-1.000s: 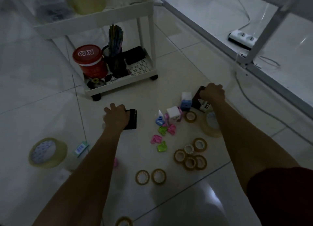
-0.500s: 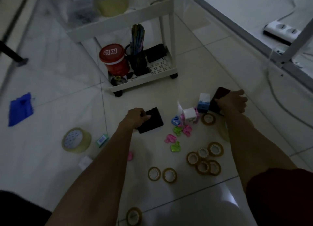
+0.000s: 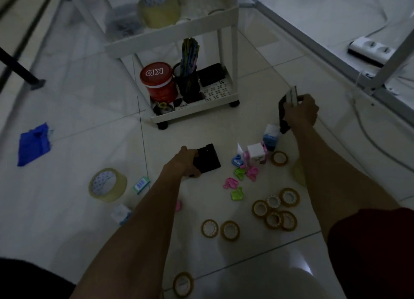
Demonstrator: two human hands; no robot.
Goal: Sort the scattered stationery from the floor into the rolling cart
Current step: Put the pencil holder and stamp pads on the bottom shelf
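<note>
Dim room, glossy white floor [image 3: 246, 123], both hands on dark boxes in front of the rolling cart [image 3: 192, 109].
I saw the left hand [image 3: 181, 164] gripping a black flat box [image 3: 207, 158] at floor level; whether it touched the tiles I could not tell. The right hand [image 3: 300, 111] clutched another dark box [image 3: 282, 117], tipped on edge, near the cart's right wheel. Small tape rolls [image 3: 275, 211] and coloured clips [image 3: 240, 179] lay between the arms. A large tape roll [image 3: 107, 184] and blue cloth [image 3: 33, 144] sat toward the floor's left edge.
</note>
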